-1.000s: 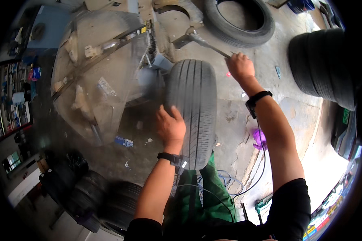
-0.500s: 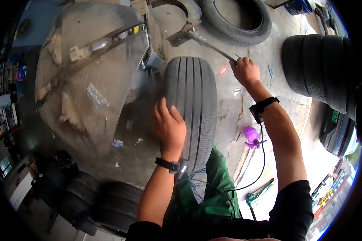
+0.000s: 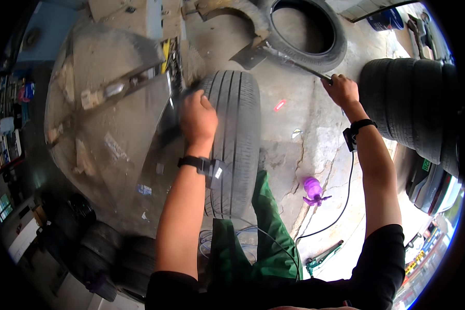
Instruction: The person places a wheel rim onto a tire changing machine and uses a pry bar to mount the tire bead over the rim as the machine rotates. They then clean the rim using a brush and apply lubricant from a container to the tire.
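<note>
Looking down through the head camera, I find the upright tyre (image 3: pixel 235 139) straight ahead of the person's legs, its tread facing me and its long side running away from the green trousers (image 3: pixel 274 237) toward the top of the view. The left hand (image 3: pixel 197 119) is clearly the nearer one: it sits right at the tyre's left shoulder, toward the far end, with its fingers curled. From here I cannot tell whether those fingers grip the rubber or merely rest by it.

The right hand (image 3: pixel 342 92) is well apart from the tyre, out beyond its far right side, and it is closed around the end of a metal lever (image 3: pixel 315 73). I see that lever slant away to the upper left, across the line of the tread, down to a broad curved blade (image 3: pixel 249 56). The blade lies past the tyre's far end and slightly to its right, with a gap of floor between, so I read the two as apart.

On the left I have the big round turntable (image 3: pixel 124 150); beyond the lever, a second tyre (image 3: pixel 338 49) lies flat on the concrete floor (image 3: pixel 279 134).
</note>
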